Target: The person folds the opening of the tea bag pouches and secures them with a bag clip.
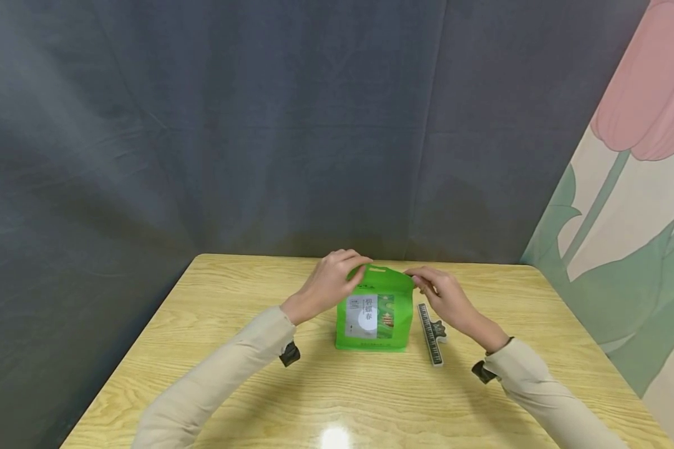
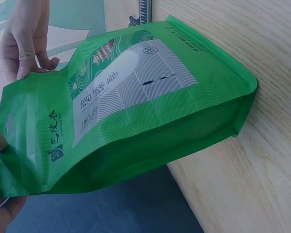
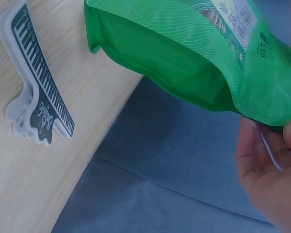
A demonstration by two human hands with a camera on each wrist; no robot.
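A green tea pouch (image 1: 345, 318) with a printed grey and green label stands upright on the table. My left hand (image 1: 337, 274) pinches its top left corner. At the top right corner, my right hand (image 1: 438, 293) grips the edge between thumb and fingers. The left wrist view shows the pouch (image 2: 150, 121) with its side gusset and flat top strip, which has a hang hole. To the right of the pouch, apart from both hands, lies a long sealing clip (image 1: 430, 333) with a piano-key pattern; its handle shows in the right wrist view, where the clip (image 3: 41, 92) is close.
The wooden table (image 1: 230, 380) carries the pouch and the clip. A dark cloth (image 1: 314, 125) hangs behind and to the left of it. On the right stands a wall (image 1: 629, 249) painted with a pink tulip and green leaves.
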